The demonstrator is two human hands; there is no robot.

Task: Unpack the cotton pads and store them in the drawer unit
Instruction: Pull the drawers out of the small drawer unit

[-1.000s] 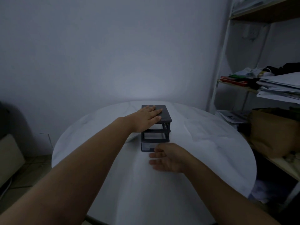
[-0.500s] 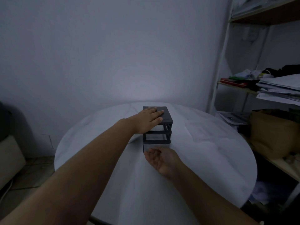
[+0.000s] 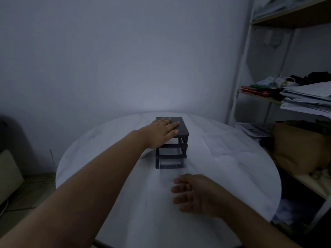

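A small dark grey drawer unit (image 3: 180, 130) with three levels stands near the middle of the round white table (image 3: 232, 167). My left hand (image 3: 162, 132) lies flat on the unit's top, fingers spread, pressing down. My right hand (image 3: 194, 193) hovers over the table a short way in front of the unit, blurred, fingers loosely apart and holding nothing. The bottom drawer front looks flush with the frame. No cotton pads or their packaging show in the head view.
A shelf rack (image 3: 241, 77) stands at the right with paper stacks (image 3: 308, 99), folded items and a brown bag (image 3: 297, 145). The plain wall runs behind the table. A beige object (image 3: 9, 172) sits on the floor at the left.
My right hand was at the bottom drawer's front; it has drawn back toward me and now hangs free. My left hand has stayed on top of the unit.
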